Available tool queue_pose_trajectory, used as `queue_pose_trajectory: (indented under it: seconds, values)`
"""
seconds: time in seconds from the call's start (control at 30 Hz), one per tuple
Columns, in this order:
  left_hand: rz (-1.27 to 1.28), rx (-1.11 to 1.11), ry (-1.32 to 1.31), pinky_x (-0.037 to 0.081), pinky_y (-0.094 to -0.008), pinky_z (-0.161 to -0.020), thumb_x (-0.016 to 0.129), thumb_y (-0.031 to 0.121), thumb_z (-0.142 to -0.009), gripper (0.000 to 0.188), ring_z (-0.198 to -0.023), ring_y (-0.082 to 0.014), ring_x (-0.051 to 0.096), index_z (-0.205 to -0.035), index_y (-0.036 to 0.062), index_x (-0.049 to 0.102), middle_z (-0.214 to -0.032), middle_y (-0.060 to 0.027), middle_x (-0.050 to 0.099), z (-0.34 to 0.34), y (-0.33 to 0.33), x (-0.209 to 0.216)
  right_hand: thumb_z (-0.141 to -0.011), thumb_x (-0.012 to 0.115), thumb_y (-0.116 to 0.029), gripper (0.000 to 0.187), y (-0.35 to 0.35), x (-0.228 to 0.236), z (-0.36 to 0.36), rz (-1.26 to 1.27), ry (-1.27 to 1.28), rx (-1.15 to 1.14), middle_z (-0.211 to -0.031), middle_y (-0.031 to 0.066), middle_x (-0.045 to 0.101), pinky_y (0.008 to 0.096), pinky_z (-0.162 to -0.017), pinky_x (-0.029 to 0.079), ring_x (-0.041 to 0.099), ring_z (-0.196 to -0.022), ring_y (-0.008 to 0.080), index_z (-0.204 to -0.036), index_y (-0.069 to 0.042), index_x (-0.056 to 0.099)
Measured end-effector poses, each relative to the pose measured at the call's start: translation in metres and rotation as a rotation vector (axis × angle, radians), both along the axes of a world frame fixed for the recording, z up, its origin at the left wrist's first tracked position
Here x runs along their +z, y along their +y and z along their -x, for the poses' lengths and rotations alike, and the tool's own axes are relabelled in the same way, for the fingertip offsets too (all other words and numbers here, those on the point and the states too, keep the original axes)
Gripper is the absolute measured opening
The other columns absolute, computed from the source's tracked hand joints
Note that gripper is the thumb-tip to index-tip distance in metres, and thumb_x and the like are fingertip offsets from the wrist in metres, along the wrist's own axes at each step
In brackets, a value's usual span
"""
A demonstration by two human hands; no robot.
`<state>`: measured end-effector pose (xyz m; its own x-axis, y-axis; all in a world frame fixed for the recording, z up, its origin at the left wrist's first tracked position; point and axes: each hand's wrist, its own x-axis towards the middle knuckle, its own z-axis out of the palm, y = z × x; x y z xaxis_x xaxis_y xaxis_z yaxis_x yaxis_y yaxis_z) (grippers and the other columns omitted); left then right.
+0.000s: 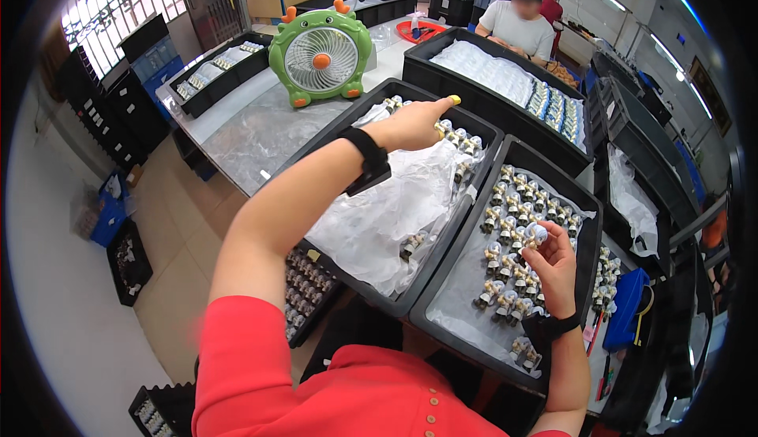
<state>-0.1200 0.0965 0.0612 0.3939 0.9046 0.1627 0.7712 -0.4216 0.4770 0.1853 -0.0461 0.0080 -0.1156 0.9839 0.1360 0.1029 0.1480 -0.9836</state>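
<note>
My left hand [418,123] reaches over the far part of a black tray [493,141] lined with crumpled white sheet. Its index finger, tipped with a yellow cover, is stretched out; the other fingers are mostly hidden. Small figurines [466,142] with pale heads and dark bases stand just beside it. To the right, my right hand [559,267] pinches one figurine [535,236] with a whitish round head between thumb and fingers. It hovers over a second black tray [588,200], where several rows of similar figurines [509,275] stand on white sheet.
A green animal-shaped fan [322,52] stands on the table beyond the left tray. Behind are a large black bin [458,70] of wrapped figurines and a seated person [517,26]. A blue pouch [628,307] lies right of the trays. More figurines [306,291] fill a lower tray at left.
</note>
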Motion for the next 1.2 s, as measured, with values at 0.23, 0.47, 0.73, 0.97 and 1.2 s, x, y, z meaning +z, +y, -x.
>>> queue_pose_trajectory:
  seconds: [0.23, 0.47, 0.73, 0.97, 1.2]
  values:
    - [0.29, 0.001, 0.124, 0.053, -0.0369, -0.064, 0.045, 0.001, -0.078, 0.067, -0.066, -0.0253, 0.066, -0.142, 0.0088, 0.028, -0.1, -0.024, 0.062, -0.026, 0.042, -0.053, -0.079, 0.065, 0.001, 0.044, 0.0, 0.0, -0.005, -0.005, 0.026, -0.004, -0.098, 0.0023, 0.057, 0.0216, -0.075, 0.047, 0.054, -0.087, 0.0081, -0.119, -0.003, 0.048]
    - [0.386, 0.215, 0.251, 0.054, -0.0339, -0.052, 0.037, -0.006, -0.076, 0.062, -0.06, -0.0241, 0.066, -0.137, 0.0049, 0.035, -0.11, -0.0239, 0.059, 0.037, 0.016, -0.02, -0.078, 0.066, 0.0, 0.045, -0.002, 0.005, 0.0, 0.01, 0.065, 0.039, -0.099, 0.003, 0.058, 0.024, -0.078, 0.048, 0.056, -0.088, 0.0093, -0.119, -0.004, 0.048]
    - [0.549, 0.182, 0.244, 0.052, -0.0328, -0.057, 0.038, -0.004, -0.075, 0.072, -0.061, -0.0207, 0.066, -0.144, 0.0119, 0.023, -0.107, -0.0212, 0.059, 0.08, -0.003, -0.053, -0.078, 0.067, -0.001, 0.046, -0.003, 0.004, 0.001, 0.013, 0.054, 0.032, -0.099, 0.0034, 0.058, 0.0229, -0.073, 0.048, 0.056, -0.086, 0.009, -0.12, -0.004, 0.048]
    - [0.607, 0.023, 0.266, 0.048, -0.0315, -0.059, 0.042, 0.003, -0.079, 0.044, -0.06, -0.0192, 0.063, -0.121, 0.002, 0.053, -0.085, -0.0148, 0.062, 0.078, -0.057, -0.029, -0.079, 0.065, 0.0, 0.044, -0.003, 0.005, 0.002, 0.021, 0.058, 0.018, -0.099, 0.0036, 0.058, 0.0231, -0.077, 0.049, 0.056, -0.087, 0.0089, -0.12, -0.003, 0.048]
    - [0.729, -0.014, 0.474, 0.049, -0.0315, -0.06, 0.046, 0.004, -0.077, 0.047, -0.065, -0.0208, 0.065, -0.123, 0.0052, 0.056, -0.096, -0.0127, 0.064, 0.08, -0.085, -0.04, -0.079, 0.064, -0.001, 0.044, -0.003, 0.001, 0.002, 0.028, 0.028, 0.028, -0.099, 0.0032, 0.058, 0.0227, -0.076, 0.048, 0.056, -0.086, 0.0085, -0.12, -0.003, 0.048]
